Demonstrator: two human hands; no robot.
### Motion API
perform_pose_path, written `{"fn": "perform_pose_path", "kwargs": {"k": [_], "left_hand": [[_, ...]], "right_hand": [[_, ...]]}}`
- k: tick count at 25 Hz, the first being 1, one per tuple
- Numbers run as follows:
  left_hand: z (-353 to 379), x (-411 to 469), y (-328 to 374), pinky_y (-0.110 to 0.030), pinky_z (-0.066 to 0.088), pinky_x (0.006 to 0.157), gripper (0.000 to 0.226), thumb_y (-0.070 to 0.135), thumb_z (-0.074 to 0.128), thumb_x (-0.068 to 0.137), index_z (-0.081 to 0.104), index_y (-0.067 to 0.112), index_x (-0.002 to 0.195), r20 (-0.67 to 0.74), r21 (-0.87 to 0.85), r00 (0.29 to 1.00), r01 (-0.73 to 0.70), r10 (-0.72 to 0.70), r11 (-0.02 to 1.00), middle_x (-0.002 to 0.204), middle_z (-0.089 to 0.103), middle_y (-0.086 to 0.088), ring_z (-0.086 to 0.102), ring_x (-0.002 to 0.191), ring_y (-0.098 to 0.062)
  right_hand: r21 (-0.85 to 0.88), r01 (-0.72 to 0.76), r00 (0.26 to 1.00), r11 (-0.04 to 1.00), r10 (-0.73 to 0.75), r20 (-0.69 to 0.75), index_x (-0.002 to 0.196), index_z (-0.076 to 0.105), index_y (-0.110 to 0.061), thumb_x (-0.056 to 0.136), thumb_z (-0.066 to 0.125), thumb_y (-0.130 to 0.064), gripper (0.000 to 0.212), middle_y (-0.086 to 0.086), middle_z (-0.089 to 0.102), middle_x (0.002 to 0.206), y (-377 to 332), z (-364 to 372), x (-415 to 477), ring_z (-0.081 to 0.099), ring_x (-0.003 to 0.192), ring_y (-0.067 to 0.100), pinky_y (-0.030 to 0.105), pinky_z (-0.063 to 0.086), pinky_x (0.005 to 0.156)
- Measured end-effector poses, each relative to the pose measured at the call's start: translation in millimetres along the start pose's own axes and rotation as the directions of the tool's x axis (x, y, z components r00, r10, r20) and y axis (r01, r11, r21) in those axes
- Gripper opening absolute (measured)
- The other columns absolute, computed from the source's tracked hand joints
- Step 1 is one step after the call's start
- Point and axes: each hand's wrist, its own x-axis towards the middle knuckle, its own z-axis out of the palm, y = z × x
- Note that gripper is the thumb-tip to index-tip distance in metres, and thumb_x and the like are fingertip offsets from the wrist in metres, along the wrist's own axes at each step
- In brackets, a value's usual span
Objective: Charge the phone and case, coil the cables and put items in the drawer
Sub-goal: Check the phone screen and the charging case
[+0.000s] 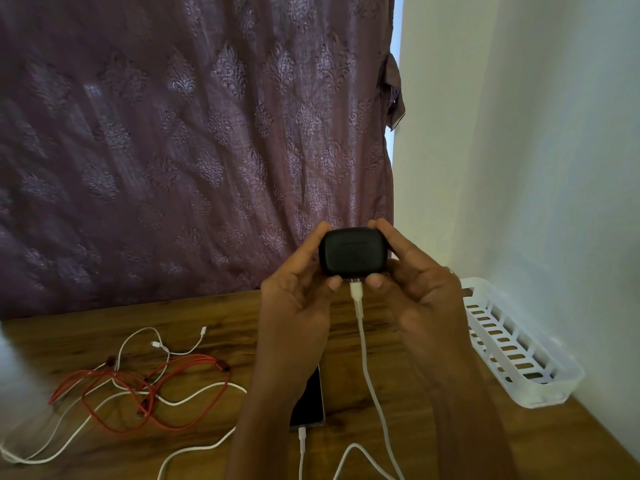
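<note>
Phone [311, 403] half behind forearm [263, 427]; white cable [363, 348] cropped below.

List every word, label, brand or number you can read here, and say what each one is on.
None can be read.
black case: a faint embossed line on its lid, too blurred to read.
phone: screen dark, no text shows.
white basket: no label shows.

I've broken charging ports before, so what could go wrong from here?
1. The case, pinched above the table between left hand and right hand, dangles its white cable; metal shows at the plug, so it may be half-seated and slip out.
2. The red cables lie tangled with thin white ones; coiling could snag them.
</note>
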Motion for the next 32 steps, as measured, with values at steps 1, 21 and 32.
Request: {"fn": "perform_pose_path", "kwargs": {"k": [1, 21, 32], "left_hand": [[0.0, -0.3, -0.1, -0.013, 0.046, 0.090, 0.059, -0.014, 0.050, 0.084, 0.046, 0.030, 0.124, 0.000, 0.007, 1.000, 0.001, -0.001, 1.000, 0.117, 0.063, 0.011, 0.057, 0.111, 0.003], [-0.5, -5.9, 3.0, -0.008, 0.045, 0.084, 0.059, -0.013, 0.051, 0.084, 0.047, 0.029, 0.125, 0.006, 0.013, 1.000, -0.002, 0.002, 1.000, 0.116, 0.063, 0.010, 0.058, 0.110, 0.004], [-1.4, -8.8, 7.9, -0.011, 0.047, 0.086, 0.060, -0.013, 0.052, 0.084, 0.047, 0.034, 0.121, -0.010, 0.033, 1.000, -0.005, 0.006, 0.999, 0.118, 0.063, 0.007, 0.059, 0.109, 0.002]], "right_hand": [[0.002, -0.001, 1.000, 1.000, 0.001, 0.000, 0.117, 0.050, -0.035, 0.082, 0.057, 0.006, 0.054, -0.034, 0.066, 0.092, 0.2, -0.2, -0.2, 0.060, 0.102, -0.008, 0.005, 0.045, 0.079], [-0.016, -0.005, 1.000, 1.000, 0.004, -0.003, 0.116, 0.050, -0.036, 0.083, 0.056, 0.007, 0.055, -0.037, 0.065, 0.091, -4.7, 1.0, -5.9, 0.059, 0.101, -0.010, 0.005, 0.045, 0.078], [0.006, -0.005, 1.000, 1.000, 0.005, 0.002, 0.117, 0.049, -0.035, 0.082, 0.056, 0.006, 0.054, -0.036, 0.066, 0.089, -7.8, 2.4, -8.9, 0.060, 0.100, -0.010, 0.005, 0.046, 0.078]]}}
